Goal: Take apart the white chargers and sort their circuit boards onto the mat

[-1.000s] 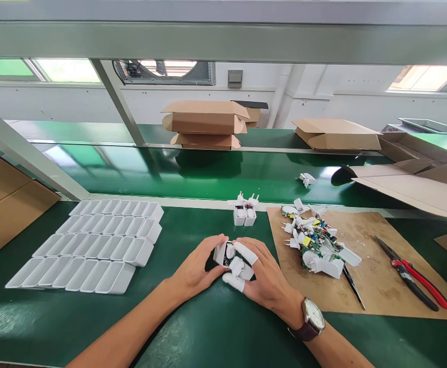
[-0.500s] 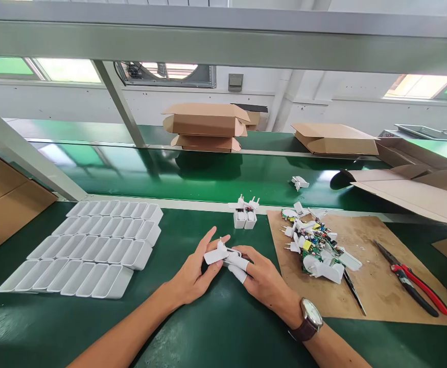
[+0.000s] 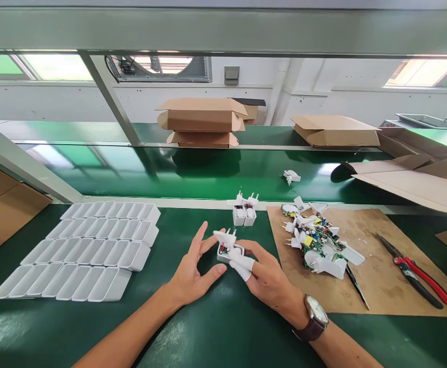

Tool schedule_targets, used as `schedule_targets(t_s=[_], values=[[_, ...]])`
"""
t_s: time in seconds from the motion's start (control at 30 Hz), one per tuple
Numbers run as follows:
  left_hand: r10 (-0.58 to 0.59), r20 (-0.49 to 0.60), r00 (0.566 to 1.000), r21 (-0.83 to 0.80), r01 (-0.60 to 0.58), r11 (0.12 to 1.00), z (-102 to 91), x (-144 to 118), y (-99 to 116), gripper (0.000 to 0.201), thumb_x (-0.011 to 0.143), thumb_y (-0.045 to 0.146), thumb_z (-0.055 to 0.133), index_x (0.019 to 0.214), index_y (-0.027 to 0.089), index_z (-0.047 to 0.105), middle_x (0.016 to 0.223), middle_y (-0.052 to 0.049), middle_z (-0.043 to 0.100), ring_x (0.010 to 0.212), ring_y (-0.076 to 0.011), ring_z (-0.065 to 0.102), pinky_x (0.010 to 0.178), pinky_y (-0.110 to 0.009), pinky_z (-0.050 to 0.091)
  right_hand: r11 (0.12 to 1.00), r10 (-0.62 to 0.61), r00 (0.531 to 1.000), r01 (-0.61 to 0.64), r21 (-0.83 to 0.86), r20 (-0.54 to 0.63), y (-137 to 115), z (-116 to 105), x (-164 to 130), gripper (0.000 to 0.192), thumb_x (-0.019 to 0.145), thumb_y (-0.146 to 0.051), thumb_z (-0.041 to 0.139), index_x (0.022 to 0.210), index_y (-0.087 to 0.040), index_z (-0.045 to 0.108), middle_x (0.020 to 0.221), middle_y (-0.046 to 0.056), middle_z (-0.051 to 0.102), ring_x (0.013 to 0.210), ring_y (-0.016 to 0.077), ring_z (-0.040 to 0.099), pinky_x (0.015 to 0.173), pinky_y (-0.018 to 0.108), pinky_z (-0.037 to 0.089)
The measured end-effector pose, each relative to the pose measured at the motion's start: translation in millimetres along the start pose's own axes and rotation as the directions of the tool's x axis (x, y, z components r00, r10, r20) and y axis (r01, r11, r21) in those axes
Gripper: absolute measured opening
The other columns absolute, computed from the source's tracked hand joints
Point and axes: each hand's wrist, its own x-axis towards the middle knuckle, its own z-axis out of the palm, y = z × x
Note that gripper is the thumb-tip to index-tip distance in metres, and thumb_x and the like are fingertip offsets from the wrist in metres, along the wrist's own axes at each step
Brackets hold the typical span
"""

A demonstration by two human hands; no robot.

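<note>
A white plug-in charger (image 3: 228, 249), its box-shaped case uncovered with red and dark parts showing, is gripped in my right hand (image 3: 267, 276). Its two-pin plug piece stands tilted above the case. White covers wrap some of the right fingertips. My left hand (image 3: 194, 273) is open just left of the charger, thumb and fingers spread around its side with a gap. Beyond the hands, two similar chargers (image 3: 244, 214) stand side by side on the green bench, pins up. Rows of white open cases (image 3: 89, 250) lie to the left.
At right, a brown board (image 3: 361, 225) carries a heap of circuit boards and plug pieces (image 3: 313, 240), black tweezers (image 3: 357, 289) and red-black pliers (image 3: 415, 273). One plug piece (image 3: 292, 177) lies on the green belt (image 3: 139, 174). Cardboard boxes (image 3: 202, 120) stand behind.
My left hand has let go of the charger and its fingers have spread. The charger, now in the right hand alone, has turned so its open case and raised plug piece show.
</note>
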Motion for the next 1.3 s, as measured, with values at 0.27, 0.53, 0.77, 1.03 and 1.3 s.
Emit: schedule_targets(t_s=[0.27, 0.53, 0.77, 1.03, 1.3], values=[[-0.083, -0.022, 0.996, 0.000, 0.083, 0.997, 1.5, 1.2, -0.1, 0.091, 0.092, 0.031, 0.072, 0.161, 0.034, 0.012, 0.143, -0.012, 0.064, 0.132, -0.0257, 0.062, 0.101, -0.044, 0.060, 0.997, 0.065, 0.994, -0.063, -0.035, 0.087, 3.0, 4.0, -2.3, 0.037, 0.099, -0.014, 0.053, 0.135, -0.022, 0.055, 0.121, 0.012, 0.070, 0.106, 0.0232, 0.072, 0.086, 0.037, 0.065], [-0.038, -0.059, 0.998, 0.112, 0.045, 0.993, 3.6, -0.5, -2.5, 0.082, 0.094, 0.030, 0.068, 0.159, 0.028, 0.020, 0.134, -0.012, 0.069, 0.124, -0.0243, 0.068, 0.098, -0.042, 0.062, 0.999, 0.045, 0.992, -0.044, -0.005, 0.114, 0.6, -0.1, 1.4, 0.040, 0.099, -0.014, 0.054, 0.138, -0.025, 0.052, 0.117, 0.010, 0.070, 0.105, 0.0218, 0.071, 0.087, 0.035, 0.064], [0.008, -0.052, 0.999, 0.159, 0.001, 0.987, 4.6, -2.1, -4.0, 0.079, 0.095, 0.028, 0.066, 0.159, 0.029, 0.020, 0.132, -0.010, 0.070, 0.124, -0.0226, 0.068, 0.097, -0.038, 0.062, 0.983, 0.079, 0.976, -0.043, -0.176, 0.203, -9.6, 0.2, 5.3, 0.031, 0.099, -0.014, 0.050, 0.128, -0.020, 0.056, 0.111, 0.012, 0.068, 0.094, 0.0244, 0.068, 0.078, 0.039, 0.064], [0.035, -0.043, 0.998, 0.175, -0.027, 0.984, 4.4, 0.2, -2.2, 0.075, 0.096, 0.028, 0.065, 0.158, 0.032, 0.022, 0.128, -0.007, 0.073, 0.116, -0.0202, 0.072, 0.093, -0.036, 0.063, 0.985, 0.088, 0.972, -0.052, -0.167, 0.218, -10.2, 0.8, 2.9, 0.035, 0.099, -0.011, 0.048, 0.132, -0.021, 0.053, 0.116, 0.012, 0.067, 0.098, 0.0246, 0.068, 0.078, 0.039, 0.064], [-0.011, -0.027, 1.000, 0.164, 0.015, 0.986, 2.9, 0.2, -5.1, 0.074, 0.096, 0.031, 0.064, 0.157, 0.031, 0.021, 0.128, -0.008, 0.071, 0.118, -0.0214, 0.070, 0.096, -0.037, 0.060, 0.966, 0.260, 0.958, -0.258, -0.031, 0.120, -5.5, 5.7, -4.4, 0.042, 0.099, -0.023, 0.058, 0.139, -0.024, 0.044, 0.120, 0.010, 0.068, 0.096, 0.0230, 0.073, 0.079, 0.037, 0.064]])
